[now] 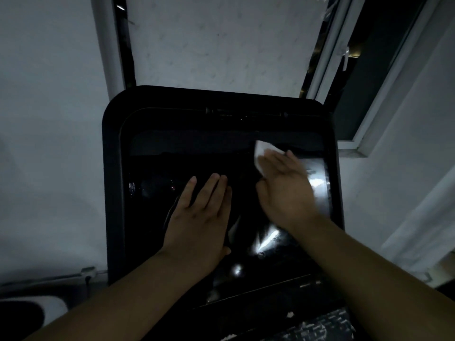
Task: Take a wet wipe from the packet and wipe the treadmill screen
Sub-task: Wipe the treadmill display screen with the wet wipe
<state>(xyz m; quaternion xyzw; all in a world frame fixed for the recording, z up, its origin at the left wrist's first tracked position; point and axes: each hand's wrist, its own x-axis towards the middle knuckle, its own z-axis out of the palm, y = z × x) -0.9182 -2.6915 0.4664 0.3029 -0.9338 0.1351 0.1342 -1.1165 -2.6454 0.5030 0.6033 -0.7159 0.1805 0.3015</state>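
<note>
one white wipe [261,153] under flat right hand [283,185] fingers at screen's [152,217] two o'clock, left hand [199,217] flat, spread, centre

On the dark treadmill screen [147,230] we rest our flat left hand [199,217]; our right hand [283,188] presses a white wet wipe [261,153].

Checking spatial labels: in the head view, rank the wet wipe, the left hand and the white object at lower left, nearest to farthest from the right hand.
1. wet wipe, pressed under the right hand, upper right of the screen.
2. left hand, flat on the screen, to the left.
3. white object, far lower left corner.
</note>
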